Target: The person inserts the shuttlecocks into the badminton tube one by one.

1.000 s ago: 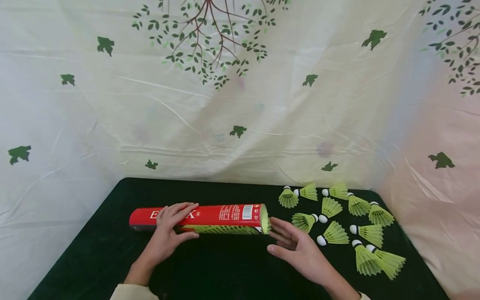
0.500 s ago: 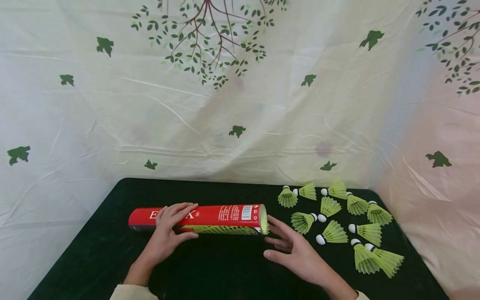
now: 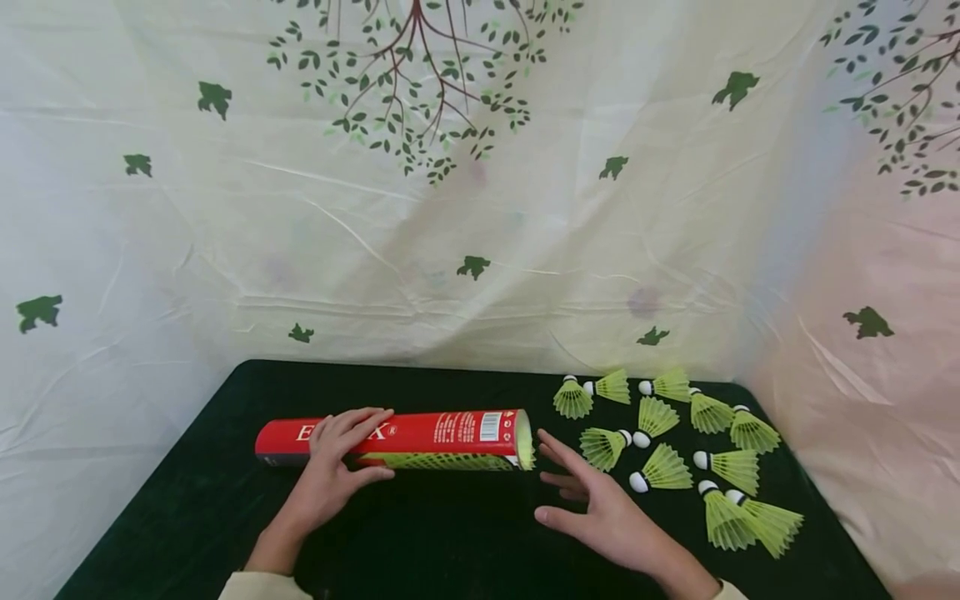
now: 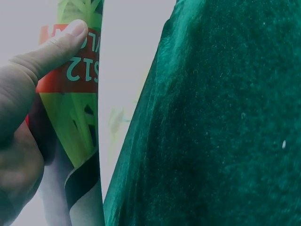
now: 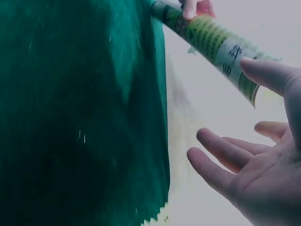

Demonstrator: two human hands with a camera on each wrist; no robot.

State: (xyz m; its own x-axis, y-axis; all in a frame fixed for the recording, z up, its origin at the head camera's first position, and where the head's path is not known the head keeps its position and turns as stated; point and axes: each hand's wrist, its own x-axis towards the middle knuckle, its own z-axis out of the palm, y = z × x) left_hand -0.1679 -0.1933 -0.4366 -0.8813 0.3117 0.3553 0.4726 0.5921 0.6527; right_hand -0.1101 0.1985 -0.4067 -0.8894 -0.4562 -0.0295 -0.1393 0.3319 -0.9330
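A red shuttlecock tube [image 3: 442,429] lies on its side across the dark green table, its mouth facing right. Yellow skirt edges show at that mouth. My left hand [image 3: 337,454] grips the tube left of its middle, fingers over the top and thumb along the near side. In the left wrist view the thumb [image 4: 59,49] presses on the printed band. My right hand [image 3: 600,508] is held just right of the mouth, apart from it, fingers spread and holding nothing. The right wrist view shows this palm [image 5: 268,183] with the tube [image 5: 211,44] beyond it.
Several yellow shuttlecocks with white heads lie loose on the right side of the table [image 3: 450,542]; one shuttlecock [image 3: 662,468] is close to my right hand. A pale cloth [image 3: 337,233] printed with leaves hangs behind the table and at both sides.
My right hand has drawn slightly away from the tube's mouth and its fingers have spread. The yellow skirt at the mouth sticks out less. My left hand keeps its grip.
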